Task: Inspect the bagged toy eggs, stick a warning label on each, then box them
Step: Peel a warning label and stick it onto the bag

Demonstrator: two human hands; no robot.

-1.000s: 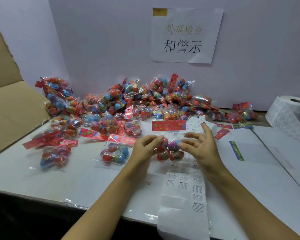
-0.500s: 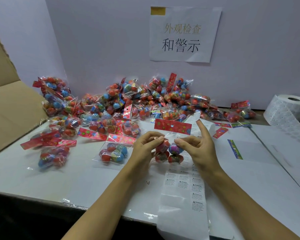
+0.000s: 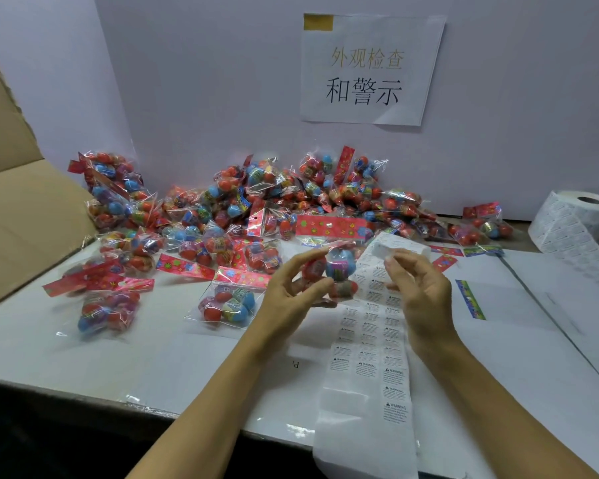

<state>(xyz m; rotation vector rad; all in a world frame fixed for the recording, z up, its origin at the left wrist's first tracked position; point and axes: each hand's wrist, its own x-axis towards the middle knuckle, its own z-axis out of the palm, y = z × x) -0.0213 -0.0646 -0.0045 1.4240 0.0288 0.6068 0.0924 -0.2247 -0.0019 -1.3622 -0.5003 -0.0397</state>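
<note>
Holding one bag of eggs [image 3: 329, 267] in the left hand [image 3: 291, 292], upright.
Right hand [image 3: 421, 288], just beside it, pinches a label [image 3: 389, 250].

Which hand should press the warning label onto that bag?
Right. The right hand pinches a label beside the held bag; the left hand grips the bag.
</note>
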